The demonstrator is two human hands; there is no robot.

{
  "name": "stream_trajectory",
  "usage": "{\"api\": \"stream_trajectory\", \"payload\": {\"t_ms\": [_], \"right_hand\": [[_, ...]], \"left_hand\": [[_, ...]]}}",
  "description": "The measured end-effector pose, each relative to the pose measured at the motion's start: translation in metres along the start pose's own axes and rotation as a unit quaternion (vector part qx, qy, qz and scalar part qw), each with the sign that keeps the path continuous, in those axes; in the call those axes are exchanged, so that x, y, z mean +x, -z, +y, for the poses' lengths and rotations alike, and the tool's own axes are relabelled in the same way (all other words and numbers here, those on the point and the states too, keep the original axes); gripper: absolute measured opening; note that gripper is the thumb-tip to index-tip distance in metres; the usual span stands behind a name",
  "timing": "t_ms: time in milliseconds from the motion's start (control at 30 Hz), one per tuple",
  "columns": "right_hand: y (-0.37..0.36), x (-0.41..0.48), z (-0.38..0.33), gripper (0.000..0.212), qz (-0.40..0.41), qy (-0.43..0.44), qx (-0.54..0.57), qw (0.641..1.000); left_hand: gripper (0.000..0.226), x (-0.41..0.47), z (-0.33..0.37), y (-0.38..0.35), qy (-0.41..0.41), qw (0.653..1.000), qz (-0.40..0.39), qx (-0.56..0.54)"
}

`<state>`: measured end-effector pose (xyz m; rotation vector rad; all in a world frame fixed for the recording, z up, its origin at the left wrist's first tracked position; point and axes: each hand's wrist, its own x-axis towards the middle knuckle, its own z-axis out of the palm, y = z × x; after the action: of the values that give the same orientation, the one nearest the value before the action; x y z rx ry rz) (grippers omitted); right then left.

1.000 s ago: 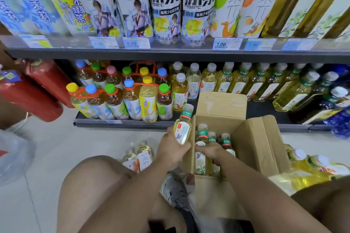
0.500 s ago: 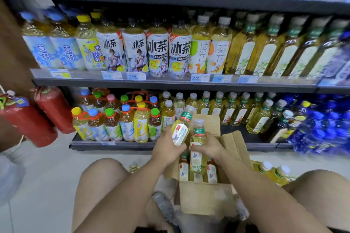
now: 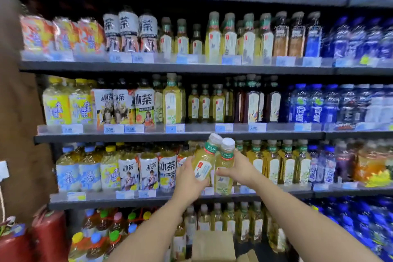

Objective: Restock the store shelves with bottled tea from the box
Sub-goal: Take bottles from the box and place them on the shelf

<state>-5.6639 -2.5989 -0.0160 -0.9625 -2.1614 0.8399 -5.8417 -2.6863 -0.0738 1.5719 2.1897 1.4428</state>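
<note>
head view, facing shelves (image 3: 182, 136), close

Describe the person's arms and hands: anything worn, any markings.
Both are bare. The left hand and right hand wear no gloves, and no rings show, though the picture is slightly blurred. The left forearm and right forearm show no sleeve, watch, bracelet or markings down to the picture's lower edge.
</note>
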Motion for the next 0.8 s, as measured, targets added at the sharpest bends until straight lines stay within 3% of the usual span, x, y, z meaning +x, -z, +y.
{"api": "stream_trajectory", "payload": {"t_ms": [267,400,667,800], "right_hand": [[0.080,0.078,-0.095,0.062,0.095,0.130,-0.043,0.986],[0.095,0.125,-0.108,0.069,0.090,0.159,-0.045,0.982],[0.077,0.221,-0.077,0.067,0.058,0.115,-0.027,0.991],[0.061,0.267,-0.050,0.063,0.017,0.069,0.021,0.997]], "left_hand": [[0.087,0.114,0.083,0.048,-0.043,0.996,0.039,-0.062],[0.095,0.167,0.095,0.054,-0.054,0.995,0.070,-0.044],[0.082,0.252,0.078,0.034,-0.015,0.998,0.044,-0.038],[0.094,0.291,0.062,0.021,0.040,0.999,-0.001,0.003]]}}
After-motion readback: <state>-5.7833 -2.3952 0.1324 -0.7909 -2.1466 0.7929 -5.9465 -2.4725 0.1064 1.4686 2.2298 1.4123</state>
